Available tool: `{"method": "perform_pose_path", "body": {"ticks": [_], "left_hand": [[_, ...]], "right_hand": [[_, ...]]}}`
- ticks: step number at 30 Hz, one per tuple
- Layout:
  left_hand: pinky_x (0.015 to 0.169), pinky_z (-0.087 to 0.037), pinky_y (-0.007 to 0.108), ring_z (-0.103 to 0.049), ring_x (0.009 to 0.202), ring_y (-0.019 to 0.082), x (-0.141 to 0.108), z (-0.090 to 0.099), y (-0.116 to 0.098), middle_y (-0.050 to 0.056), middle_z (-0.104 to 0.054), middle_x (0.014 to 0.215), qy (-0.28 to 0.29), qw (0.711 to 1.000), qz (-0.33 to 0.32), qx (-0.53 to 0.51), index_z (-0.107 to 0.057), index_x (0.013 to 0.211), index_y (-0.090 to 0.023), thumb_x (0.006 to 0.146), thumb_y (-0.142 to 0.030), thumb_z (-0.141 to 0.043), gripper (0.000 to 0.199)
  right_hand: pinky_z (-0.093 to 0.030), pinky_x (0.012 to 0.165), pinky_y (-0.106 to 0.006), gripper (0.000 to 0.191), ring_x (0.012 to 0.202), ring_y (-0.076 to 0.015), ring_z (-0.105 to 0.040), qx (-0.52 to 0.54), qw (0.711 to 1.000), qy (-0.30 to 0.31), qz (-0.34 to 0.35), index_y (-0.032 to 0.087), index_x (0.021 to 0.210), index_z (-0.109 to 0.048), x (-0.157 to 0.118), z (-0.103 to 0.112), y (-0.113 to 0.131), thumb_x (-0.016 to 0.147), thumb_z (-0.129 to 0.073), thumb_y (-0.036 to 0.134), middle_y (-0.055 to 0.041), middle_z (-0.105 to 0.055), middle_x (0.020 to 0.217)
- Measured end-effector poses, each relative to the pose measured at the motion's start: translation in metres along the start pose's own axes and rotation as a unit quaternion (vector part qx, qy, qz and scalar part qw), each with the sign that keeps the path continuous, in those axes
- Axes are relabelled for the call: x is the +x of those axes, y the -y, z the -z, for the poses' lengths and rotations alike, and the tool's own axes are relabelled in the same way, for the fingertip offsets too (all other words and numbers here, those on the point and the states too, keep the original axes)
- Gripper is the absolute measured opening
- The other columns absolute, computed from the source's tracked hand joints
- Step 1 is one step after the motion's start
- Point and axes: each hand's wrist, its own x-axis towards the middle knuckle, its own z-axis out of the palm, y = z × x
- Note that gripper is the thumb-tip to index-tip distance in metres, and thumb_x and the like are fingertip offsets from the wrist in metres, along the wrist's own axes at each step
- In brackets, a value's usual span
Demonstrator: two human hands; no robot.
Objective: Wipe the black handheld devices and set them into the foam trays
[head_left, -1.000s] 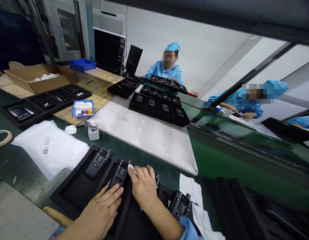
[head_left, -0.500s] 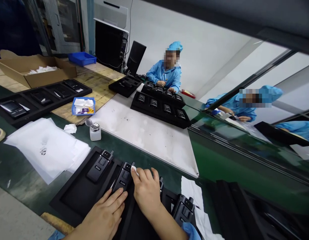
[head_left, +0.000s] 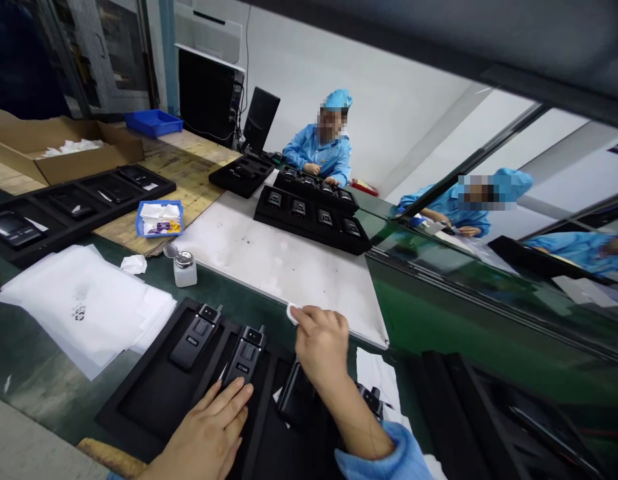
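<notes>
Lifted off the radios, my right hand now pinches a white wipe between thumb and fingers, just over the edge of the white bench board. My left hand lies open, its fingertips touching a black two-way radio seated in a black foam tray.
</notes>
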Motion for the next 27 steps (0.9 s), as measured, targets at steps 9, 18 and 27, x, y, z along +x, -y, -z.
{"method": "perform_pose_path", "body": {"ticks": [9, 18, 27], "left_hand": [[0.099, -0.058, 0.039, -0.057, 0.129, 0.021, 0.011, 0.019, -0.003, 0.0, -0.06, 0.141, 0.009, 1.0, -0.013, 0.017, -0.069, 0.115, -0.022, 0.087, -0.014, -0.048, 0.036], [0.1, -0.058, 0.042, -0.058, 0.128, 0.024, 0.009, 0.019, -0.008, -0.001, -0.061, 0.14, 0.027, 1.0, 0.005, 0.009, -0.068, 0.119, -0.027, 0.089, -0.015, -0.048, 0.038], [0.107, -0.049, 0.049, -0.046, 0.135, 0.03, 0.058, 0.037, 0.031, 0.011, -0.047, 0.151, 0.011, 0.998, 0.031, 0.058, -0.063, 0.131, -0.025, 0.083, -0.001, -0.046, 0.056]], "right_hand": [[-0.05, 0.075, -0.035, 0.034, 0.084, -0.0194, -0.063, 0.135, 0.987, -0.017, -0.082, 0.025, 0.105, -0.076, -0.051, 0.042, -0.078, 0.09, -0.048, 0.014, -0.0049, -0.068, 0.093], [-0.052, 0.076, -0.037, 0.032, 0.091, -0.021, -0.065, 0.229, 0.903, -0.327, -0.156, 0.028, 0.113, -0.074, -0.067, 0.09, -0.048, 0.087, -0.062, 0.012, -0.0059, -0.067, 0.105], [-0.053, 0.074, -0.033, 0.035, 0.085, -0.0183, -0.062, 0.192, 0.967, -0.127, -0.107, 0.026, 0.105, -0.075, -0.099, 0.045, -0.046, 0.09, -0.048, 0.009, -0.0045, -0.067, 0.093]]}}
